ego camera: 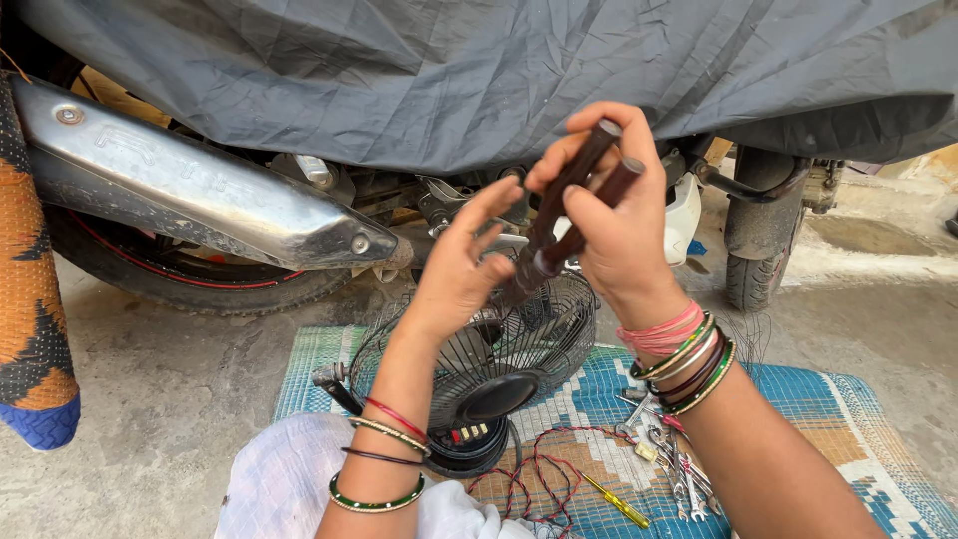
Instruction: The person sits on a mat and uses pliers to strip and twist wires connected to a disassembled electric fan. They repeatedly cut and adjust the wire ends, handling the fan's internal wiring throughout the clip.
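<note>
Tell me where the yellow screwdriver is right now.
In the head view, the yellow screwdriver lies on the woven mat at bottom centre, right of the red and black wires and left of the pile of wrenches.

Outdoor concrete yard: covered motorcycle parked beside a woven mat strewn with spanners.
</note>
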